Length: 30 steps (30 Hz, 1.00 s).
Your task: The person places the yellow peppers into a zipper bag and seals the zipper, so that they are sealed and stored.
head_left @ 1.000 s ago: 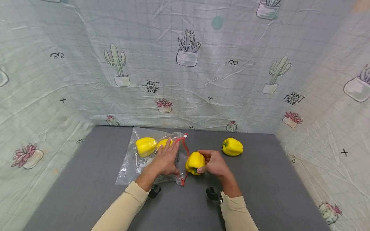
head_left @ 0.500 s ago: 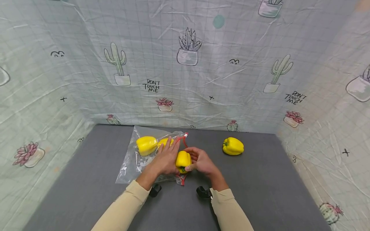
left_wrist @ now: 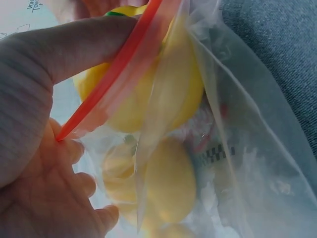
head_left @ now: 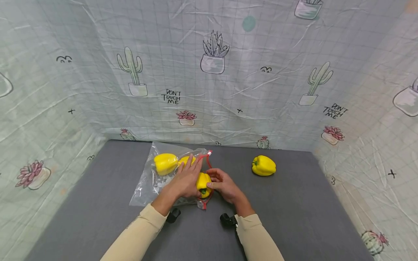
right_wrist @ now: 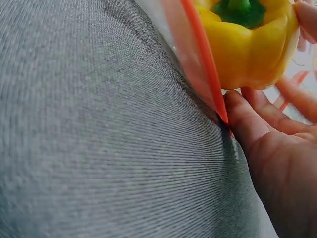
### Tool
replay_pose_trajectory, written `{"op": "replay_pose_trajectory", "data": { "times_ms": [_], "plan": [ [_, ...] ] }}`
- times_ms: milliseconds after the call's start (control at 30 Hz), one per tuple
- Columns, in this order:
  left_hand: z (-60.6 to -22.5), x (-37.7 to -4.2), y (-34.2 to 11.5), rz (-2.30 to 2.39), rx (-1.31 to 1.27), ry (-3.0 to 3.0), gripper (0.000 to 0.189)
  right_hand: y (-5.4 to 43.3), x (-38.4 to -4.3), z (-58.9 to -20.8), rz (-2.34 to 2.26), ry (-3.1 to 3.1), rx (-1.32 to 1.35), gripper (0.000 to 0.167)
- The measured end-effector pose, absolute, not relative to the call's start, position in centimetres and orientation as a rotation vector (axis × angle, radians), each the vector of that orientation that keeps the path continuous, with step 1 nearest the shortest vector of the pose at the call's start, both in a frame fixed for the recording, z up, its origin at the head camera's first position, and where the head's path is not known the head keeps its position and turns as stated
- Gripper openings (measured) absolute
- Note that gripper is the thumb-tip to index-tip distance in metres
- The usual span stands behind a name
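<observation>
A clear zip bag (head_left: pixel 145 188) with a red zip edge (left_wrist: pixel 111 82) lies flat, its mouth facing right. Through the plastic show two yellow bell peppers, one at the left (head_left: pixel 165 164) and one partly covered by my fingers (head_left: pixel 187 161). My left hand (head_left: pixel 184 183) rests spread over the bag, thumb at the red edge. At the mouth, my right hand (head_left: pixel 226 186) holds another yellow bell pepper (right_wrist: pixel 247 54) between thumb and fingers, green stem toward me. In the left wrist view this bell pepper (left_wrist: pixel 173 96) sits partly behind the plastic.
One more yellow bell pepper (head_left: pixel 263 165) lies on the grey table (head_left: pixel 294 203) at the back right. A cloth printed with cacti (head_left: pixel 212 108) hangs behind the table and along both sides. Each wrist wears a dark strap.
My right hand has moved left with the bell pepper, from beside the bag into its red-edged mouth. My left hand has stayed nearly in place on the bag.
</observation>
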State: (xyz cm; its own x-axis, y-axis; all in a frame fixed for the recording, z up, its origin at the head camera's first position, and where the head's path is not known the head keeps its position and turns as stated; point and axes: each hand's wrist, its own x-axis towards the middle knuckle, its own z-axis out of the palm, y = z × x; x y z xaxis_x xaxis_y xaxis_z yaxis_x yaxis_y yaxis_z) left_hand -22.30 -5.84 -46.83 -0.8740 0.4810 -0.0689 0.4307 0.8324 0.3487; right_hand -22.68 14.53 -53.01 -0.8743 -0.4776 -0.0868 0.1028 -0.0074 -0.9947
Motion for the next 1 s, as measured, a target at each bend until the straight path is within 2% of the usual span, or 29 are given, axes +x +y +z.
{"op": "replay_pose_trajectory", "data": {
  "times_ms": [133,300,500,767,1000],
  "plan": [
    [-46.3,-22.3,-5.9,0.512,0.724,2.843,0.131,14.3,-22.9,-53.2,-1.979,1.882,-0.329,0.047],
    [-45.8,-22.4,-6.0,0.501,0.737,2.833,0.130,13.8,-23.1,-53.1,-1.940,1.988,-0.387,0.036],
    [-45.6,-22.4,-6.3,0.494,0.740,2.808,0.131,13.1,-23.1,-52.9,-1.792,2.130,-0.504,0.045],
    [-45.5,-22.3,-6.4,0.513,0.723,2.801,0.131,12.9,-22.6,-52.6,-1.869,2.151,-0.457,0.032],
    [-45.5,-22.0,-5.9,0.482,0.717,2.793,0.134,12.6,-22.4,-52.1,-1.657,2.276,-0.553,0.039]
  ]
}}
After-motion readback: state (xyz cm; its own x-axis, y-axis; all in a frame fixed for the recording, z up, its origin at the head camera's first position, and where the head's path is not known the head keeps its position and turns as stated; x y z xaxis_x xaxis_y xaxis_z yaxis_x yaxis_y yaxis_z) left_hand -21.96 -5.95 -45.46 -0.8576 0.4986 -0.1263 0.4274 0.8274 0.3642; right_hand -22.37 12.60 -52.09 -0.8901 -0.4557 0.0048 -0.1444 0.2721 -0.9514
